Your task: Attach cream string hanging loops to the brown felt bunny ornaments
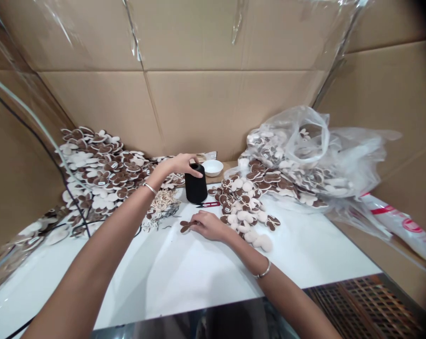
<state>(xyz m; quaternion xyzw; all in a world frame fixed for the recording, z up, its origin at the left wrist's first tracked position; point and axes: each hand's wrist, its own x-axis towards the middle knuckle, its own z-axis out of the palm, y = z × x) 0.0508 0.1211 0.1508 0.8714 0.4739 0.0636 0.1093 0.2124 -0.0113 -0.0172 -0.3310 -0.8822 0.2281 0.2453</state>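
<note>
My left hand (184, 164) reaches over the top of a cone of black thread (196, 187), with the thumb on the near side and the fingers curled over the rim behind. The cone stands upright on the white table. Pinched in my right hand (209, 225) is a small brown felt bunny-shaped piece (185, 226), held low over the table in front of the cone. Red-handled thread snips (209, 205) lie between the cone and my right hand. Left of the cone sits a heap of cream cord pieces (163, 201) with dark thread ends beside it.
A large pile of brown and cream felt pieces (107, 169) covers the left back. More pieces (244, 202) lie at the right, before a clear plastic bag (354, 160) holding others. A white bowl (213, 167) stands behind the cone. Cardboard walls (198, 108) enclose the table.
</note>
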